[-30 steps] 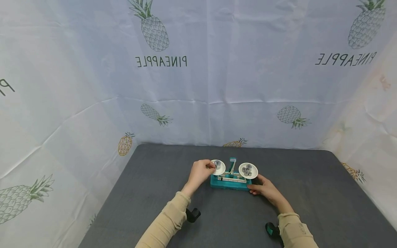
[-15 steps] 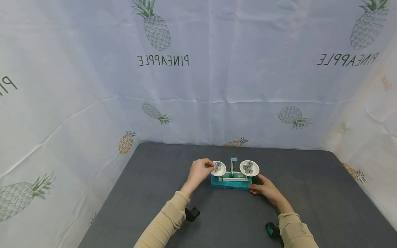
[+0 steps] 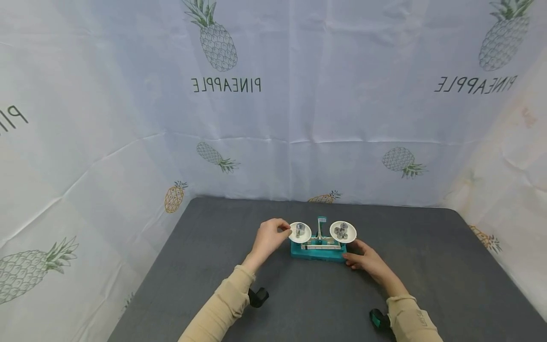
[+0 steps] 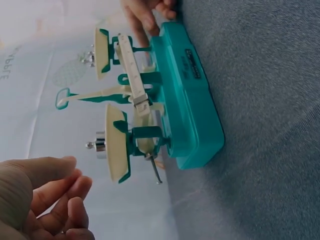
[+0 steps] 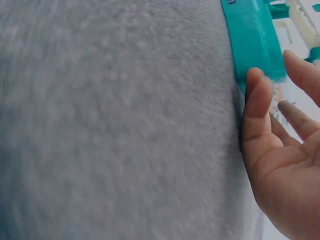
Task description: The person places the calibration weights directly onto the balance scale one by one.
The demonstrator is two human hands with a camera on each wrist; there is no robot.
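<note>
A teal balance scale (image 3: 318, 254) stands on the grey table. On its left pan (image 3: 306, 236) are a metal weight (image 4: 101, 145) with a knob and a smaller one (image 3: 297, 234) beside it. Several metal weights (image 3: 341, 232) crowd the right pan (image 3: 352, 233). My left hand (image 3: 269, 239) hovers just left of the left pan, thumb and index tips close together. In the left wrist view nothing shows between those fingers. My right hand (image 3: 371, 264) is at the base's right end; its thumb (image 5: 260, 97) appears to touch the corner, fingers relaxed.
The dark grey table (image 3: 239, 218) runs back to a pale cloth (image 3: 333, 114) printed with pineapples. Black wrist-worn devices (image 3: 258, 297) are strapped to both forearms. The balance's upright pointer (image 3: 321, 225) rises between the pans.
My left hand has drawn away leftward from the left pan, leaving the small weight there. The pans have shifted, the left slightly lower and the right slightly higher. The right hand barely moves.
</note>
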